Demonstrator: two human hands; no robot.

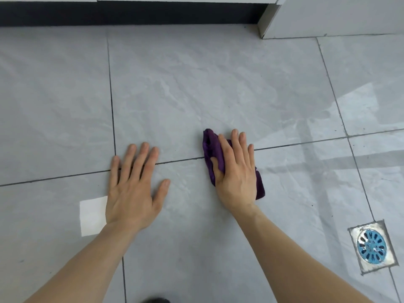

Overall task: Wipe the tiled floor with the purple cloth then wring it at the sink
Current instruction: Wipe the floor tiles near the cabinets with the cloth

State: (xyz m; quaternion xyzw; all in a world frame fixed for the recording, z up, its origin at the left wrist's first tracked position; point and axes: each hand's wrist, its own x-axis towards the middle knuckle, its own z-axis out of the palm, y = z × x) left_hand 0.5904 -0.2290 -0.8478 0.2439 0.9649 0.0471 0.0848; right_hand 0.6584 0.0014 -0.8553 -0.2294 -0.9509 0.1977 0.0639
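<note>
The purple cloth (210,149) lies bunched on the grey tiled floor (196,88), across a dark grout line. My right hand (235,171) presses flat on top of it, with the thumb tucked into a fold; purple edges stick out at the upper left and lower right of the hand. My left hand (133,182) rests flat on the floor to the left of the cloth, fingers spread, holding nothing. No sink is in view.
A square metal floor drain (371,246) with a blue grate sits at the lower right. White cabinets with a dark kick-space (131,14) run along the far edge, and a white cabinet corner (264,25) stands at the upper right. Window light reflects on the right-hand tiles.
</note>
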